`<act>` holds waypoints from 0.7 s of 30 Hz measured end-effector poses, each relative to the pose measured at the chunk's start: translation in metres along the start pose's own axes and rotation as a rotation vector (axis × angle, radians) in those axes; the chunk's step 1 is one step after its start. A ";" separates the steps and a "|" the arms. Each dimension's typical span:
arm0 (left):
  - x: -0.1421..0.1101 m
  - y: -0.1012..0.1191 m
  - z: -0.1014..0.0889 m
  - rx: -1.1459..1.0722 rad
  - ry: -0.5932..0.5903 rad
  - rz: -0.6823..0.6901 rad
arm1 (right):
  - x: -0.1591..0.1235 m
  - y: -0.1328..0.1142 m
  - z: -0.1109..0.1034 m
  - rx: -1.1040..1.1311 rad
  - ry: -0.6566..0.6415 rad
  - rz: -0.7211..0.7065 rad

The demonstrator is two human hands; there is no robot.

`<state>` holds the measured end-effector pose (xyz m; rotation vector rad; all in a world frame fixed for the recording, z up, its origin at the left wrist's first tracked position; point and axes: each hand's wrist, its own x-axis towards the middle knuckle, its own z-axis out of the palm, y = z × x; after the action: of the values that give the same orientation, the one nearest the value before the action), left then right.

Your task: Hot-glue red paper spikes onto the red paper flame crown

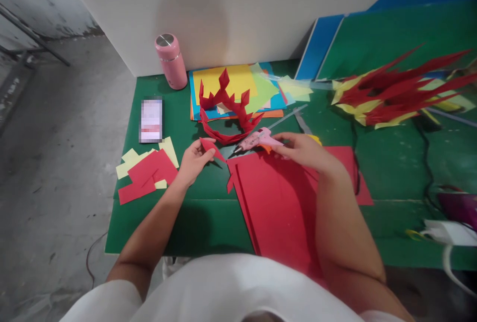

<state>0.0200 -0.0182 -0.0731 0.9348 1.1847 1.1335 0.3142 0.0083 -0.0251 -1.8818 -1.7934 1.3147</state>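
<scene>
My left hand (198,160) pinches a pointed, folded red paper piece (213,149) above the green table. In my right hand (294,149) is a pink hot glue gun (261,137), its dark nozzle aimed left near the tip of that piece. A clear glue stick (289,115) sticks out of the gun's back. Just behind the gun stands a red paper crown (244,118) with folded pointed spikes. Large red paper sheets (276,207) lie beneath my right hand and forearm. A small red folded scrap (230,183) is at their left edge.
On the left lie a phone (151,120) and red and pale yellow paper scraps (147,168). A pink thermos (172,62) stands by the wall, beside stacked coloured paper (233,82). Red and yellow pointed paper shapes (395,91), dark cables and a white power strip (450,232) are on the right.
</scene>
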 end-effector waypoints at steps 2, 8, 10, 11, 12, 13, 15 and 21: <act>-0.001 0.000 0.003 -0.003 -0.014 -0.013 | 0.000 -0.002 0.002 0.023 0.000 0.009; -0.002 0.002 0.007 0.039 0.023 -0.060 | -0.001 -0.009 0.005 -0.172 0.151 0.015; -0.002 0.003 0.007 0.033 0.047 -0.080 | -0.001 -0.012 0.007 -0.193 0.160 -0.003; -0.003 0.003 0.008 0.029 0.054 -0.090 | -0.002 -0.014 0.008 -0.207 0.160 -0.021; -0.003 0.003 0.008 0.027 0.059 -0.098 | -0.001 -0.016 0.010 -0.227 0.167 -0.040; -0.003 0.004 0.009 0.027 0.061 -0.107 | -0.001 -0.018 0.012 -0.253 0.179 -0.058; -0.003 0.004 0.010 0.025 0.070 -0.126 | 0.000 -0.023 0.017 -0.308 0.200 -0.091; -0.005 0.004 0.016 -0.004 0.086 -0.160 | 0.002 -0.030 0.027 -0.363 0.224 -0.125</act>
<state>0.0354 -0.0222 -0.0651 0.7803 1.3029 1.0558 0.2743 0.0056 -0.0207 -1.9555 -2.0933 0.7397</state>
